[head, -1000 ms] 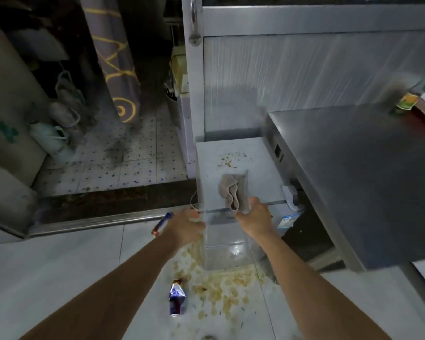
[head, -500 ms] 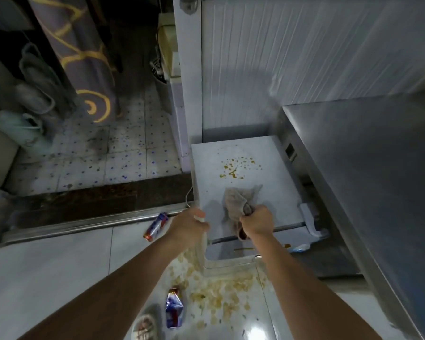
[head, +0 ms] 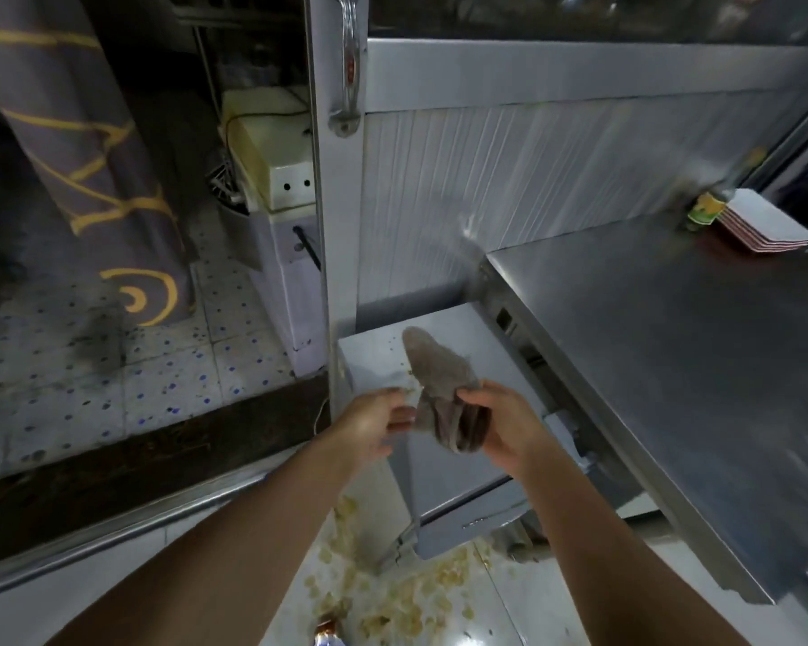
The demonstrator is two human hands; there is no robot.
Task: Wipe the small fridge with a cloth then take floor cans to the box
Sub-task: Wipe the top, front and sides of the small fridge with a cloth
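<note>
While both hands [head: 439,424] clutched the cloth [head: 439,384] above the fridge [head: 444,468] top's left edge, crumbs risked scattering floorward.

White tiled floor [head: 66,608], scattered crumbs [head: 407,599], small fridge [head: 444,487], can [head: 330,638]

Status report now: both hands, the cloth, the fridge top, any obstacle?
Right hand grips cloth above small fridge; left hand at cloth's edge, grip unclear. Crumbs on fridge top. Spilled scraps and one can on floor.
</note>
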